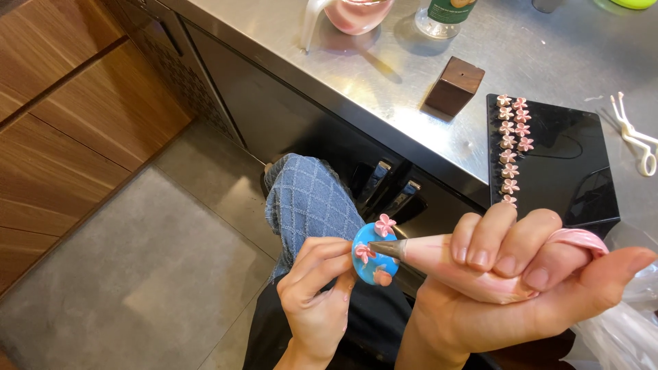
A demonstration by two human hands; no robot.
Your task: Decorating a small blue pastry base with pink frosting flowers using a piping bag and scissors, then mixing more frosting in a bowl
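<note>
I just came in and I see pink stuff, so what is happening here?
A person is piping little pink flowers. The right hand squeezes a pink piping bag, its metal tip touching a small blue round disc that the left hand holds up. The disc carries pink flowers already. More finished pink flowers sit in rows on a black tray on the steel counter.

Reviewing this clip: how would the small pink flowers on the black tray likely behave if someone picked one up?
The pink flowers look piped from the pink bag in the right hand, so probably soft and easily crushed. They seem tiny and light, likely sticking to fingers or the black tray rather than rolling.
</note>
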